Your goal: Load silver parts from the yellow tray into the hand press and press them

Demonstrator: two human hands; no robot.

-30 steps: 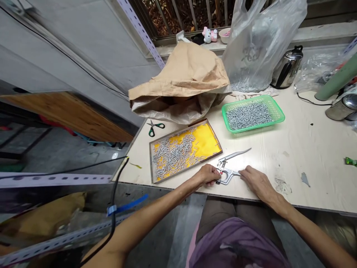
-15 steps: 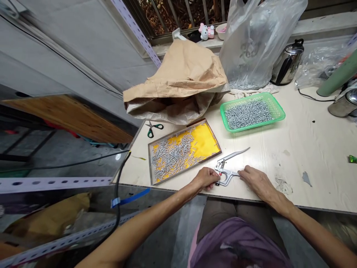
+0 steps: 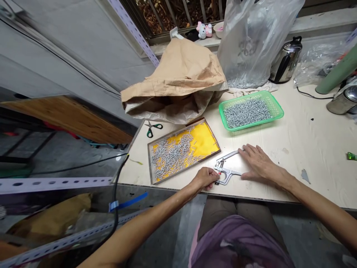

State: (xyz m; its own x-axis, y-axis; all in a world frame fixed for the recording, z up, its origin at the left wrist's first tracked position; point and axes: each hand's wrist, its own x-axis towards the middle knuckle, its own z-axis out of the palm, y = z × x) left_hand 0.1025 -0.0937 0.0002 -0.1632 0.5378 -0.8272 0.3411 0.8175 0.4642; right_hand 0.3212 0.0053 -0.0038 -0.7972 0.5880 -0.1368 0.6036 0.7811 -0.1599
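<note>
A pair of grey metal snap-fastener pliers (image 3: 228, 174) lies at the table's front edge, handles apart and pointing right, with a spring between them and a red spot near the jaws. At the jaw end, my left hand (image 3: 205, 178) is closed in a pinch; what its fingertips hold is too small to make out. My right hand (image 3: 259, 163) spans the two handles, fingers stretched over the upper one's end and thumb by the lower one's tip. Just beyond, a shallow tray (image 3: 208, 137) with a yellow bottom holds many small silver metal pieces (image 3: 174, 152).
A green plastic basket (image 3: 279, 112) full of similar metal pieces stands behind the pliers. Scissors (image 3: 153, 129) lie left of the tray. Behind are an open brown paper bag (image 3: 181, 70), a clear plastic bag (image 3: 251, 48) and a steel kettle (image 3: 286, 61).
My right hand has shifted from pinching the lower handle to spreading up across both handles. My left hand stays pinched at the jaws.
</note>
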